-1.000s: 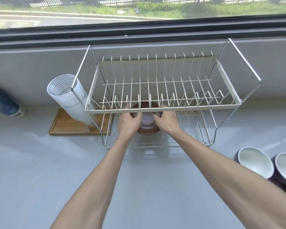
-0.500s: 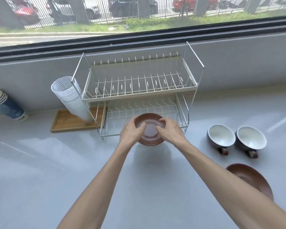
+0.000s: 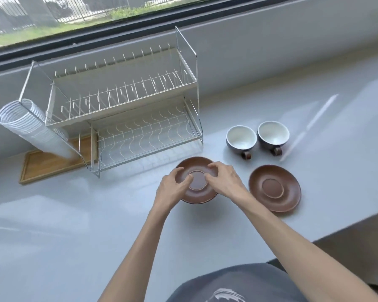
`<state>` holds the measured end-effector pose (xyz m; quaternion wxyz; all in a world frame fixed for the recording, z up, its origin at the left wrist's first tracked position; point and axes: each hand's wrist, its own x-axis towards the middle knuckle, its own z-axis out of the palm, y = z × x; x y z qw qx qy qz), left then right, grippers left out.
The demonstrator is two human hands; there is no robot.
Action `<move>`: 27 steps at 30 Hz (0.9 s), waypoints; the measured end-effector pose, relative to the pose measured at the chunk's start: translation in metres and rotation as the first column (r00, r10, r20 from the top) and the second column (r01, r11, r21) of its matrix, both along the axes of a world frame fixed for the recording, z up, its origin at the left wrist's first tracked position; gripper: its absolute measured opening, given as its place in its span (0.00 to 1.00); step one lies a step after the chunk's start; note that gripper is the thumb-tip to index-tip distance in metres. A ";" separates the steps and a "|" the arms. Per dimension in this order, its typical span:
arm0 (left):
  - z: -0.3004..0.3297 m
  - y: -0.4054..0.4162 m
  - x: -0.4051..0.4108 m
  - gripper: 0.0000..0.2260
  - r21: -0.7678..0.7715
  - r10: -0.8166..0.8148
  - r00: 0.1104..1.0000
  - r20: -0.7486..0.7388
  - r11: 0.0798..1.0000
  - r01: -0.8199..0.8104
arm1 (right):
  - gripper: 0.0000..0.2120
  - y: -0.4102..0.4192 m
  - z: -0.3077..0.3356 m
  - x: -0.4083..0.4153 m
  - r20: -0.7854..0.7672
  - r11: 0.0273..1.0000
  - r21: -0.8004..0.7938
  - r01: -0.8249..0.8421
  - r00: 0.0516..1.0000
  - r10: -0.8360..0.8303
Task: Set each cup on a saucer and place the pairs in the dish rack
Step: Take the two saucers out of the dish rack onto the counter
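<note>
A brown saucer [image 3: 198, 190] is held by both hands just in front of the two-tier wire dish rack [image 3: 127, 118]. My left hand [image 3: 172, 188] grips its left rim and my right hand [image 3: 224, 180] grips its right rim. Whether it touches the counter I cannot tell. A second brown saucer [image 3: 275, 188] lies flat on the counter to the right. Behind it stand two grey cups with white insides, the left cup [image 3: 241, 139] and the right cup [image 3: 273, 136], their brown handles pointing toward me. Both rack tiers hold nothing.
A stack of white disposable cups [image 3: 33, 127] leans at the rack's left end over a wooden tray [image 3: 44, 165]. A grey wall and a window run behind the rack. The counter edge [image 3: 347, 227] drops off at the right front.
Both hands have drawn the brown saucer out of the rack's lower tier, toward me and to the right, down near the counter. The view has pulled back, revealing the cups and second saucer.
</note>
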<state>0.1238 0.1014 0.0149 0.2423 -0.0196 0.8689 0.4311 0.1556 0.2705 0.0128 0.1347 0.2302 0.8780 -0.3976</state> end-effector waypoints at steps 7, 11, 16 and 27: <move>-0.022 0.033 0.024 0.25 0.043 -0.009 1.000 0.020 0.999 0.008 | 0.23 0.027 -0.018 0.036 0.028 0.994 -0.044 0.098 0.995 -0.097; -0.033 0.047 0.028 0.24 0.039 -0.008 0.999 0.039 0.999 0.006 | 0.23 0.036 -0.027 0.043 0.029 0.990 -0.071 0.119 0.993 -0.117; -0.042 0.060 0.026 0.23 0.007 -0.017 1.000 0.024 1.000 0.017 | 0.23 0.043 -0.033 0.044 0.047 0.989 -0.084 0.125 0.992 -0.121; -0.051 0.072 0.023 0.22 -0.092 -0.025 1.000 0.007 0.995 0.025 | 0.23 0.053 -0.042 0.039 0.076 0.992 -0.076 0.099 0.993 -0.093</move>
